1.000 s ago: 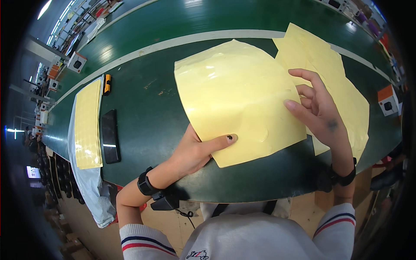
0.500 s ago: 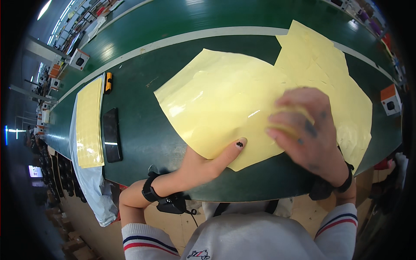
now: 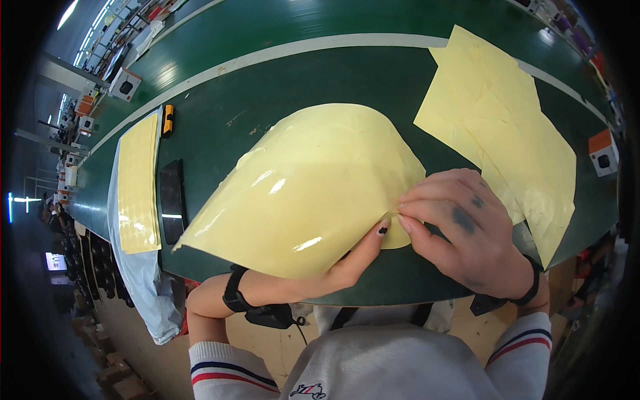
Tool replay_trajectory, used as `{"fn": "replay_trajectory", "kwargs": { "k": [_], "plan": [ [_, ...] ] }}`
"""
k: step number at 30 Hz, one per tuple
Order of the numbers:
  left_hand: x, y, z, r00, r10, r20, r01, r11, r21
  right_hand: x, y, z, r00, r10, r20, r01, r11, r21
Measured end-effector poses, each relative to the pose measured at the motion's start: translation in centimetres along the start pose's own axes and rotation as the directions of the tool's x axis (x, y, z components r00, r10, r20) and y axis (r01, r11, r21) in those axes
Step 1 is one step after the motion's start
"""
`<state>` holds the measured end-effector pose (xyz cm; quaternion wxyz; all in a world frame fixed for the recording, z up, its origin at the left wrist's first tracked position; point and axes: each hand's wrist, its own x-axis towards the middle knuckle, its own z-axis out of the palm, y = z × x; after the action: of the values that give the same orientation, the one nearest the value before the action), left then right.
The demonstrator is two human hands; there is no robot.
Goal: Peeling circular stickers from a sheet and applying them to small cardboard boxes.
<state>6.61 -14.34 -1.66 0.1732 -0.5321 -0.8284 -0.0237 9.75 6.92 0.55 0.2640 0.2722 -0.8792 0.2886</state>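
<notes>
The green belt (image 3: 313, 87) runs in front of me. On it the glossy yellow sheet (image 3: 307, 193) bows upward at my chest. My right hand (image 3: 467, 233) pinches its near corner; my left hand (image 3: 353, 260), mostly hidden beneath, grips the same corner by thumb.

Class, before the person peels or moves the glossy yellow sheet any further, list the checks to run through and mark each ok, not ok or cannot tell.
1. Both hands at one edge: left hand and right hand meet there: ok.
2. Yellow sheet lying flat: it is bowed upward: not ok.
3. Layers separated at the pinch: cannot tell.
4. Yellow stack clear of the sheet: apart: ok.
5. Black tray clear of the sheet's left corner: close, contact unclear: cannot tell.
</notes>
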Motion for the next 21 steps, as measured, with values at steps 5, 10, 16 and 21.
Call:
{"fn": "replay_trajectory", "kwargs": {
  "k": [5,10,16,21],
  "plan": [
    [0.2,0.1,-0.6,0.998,0.047,0.042,-0.048,0.999,0.018,-0.2,-0.3,0.2,0.999,-0.039,-0.031,0.038,0.998,-0.040],
    [-0.2,0.1,-0.1,0.978,-0.088,0.190,0.147,0.933,-0.327,0.4,-0.1,-0.4,1.000,-0.021,-0.006,0.021,0.999,0.048],
    [-0.1,0.3,-0.2,0.982,-0.129,0.136,0.172,0.909,-0.379,0.5,-0.4,-0.8,0.998,-0.003,0.057,-0.001,0.998,0.069],
    [0.0,0.2,-0.1,0.984,-0.092,0.156,0.148,0.904,-0.400,0.2,-0.3,-0.4,1.000,-0.006,0.022,0.005,0.999,0.044]
  ]
}}
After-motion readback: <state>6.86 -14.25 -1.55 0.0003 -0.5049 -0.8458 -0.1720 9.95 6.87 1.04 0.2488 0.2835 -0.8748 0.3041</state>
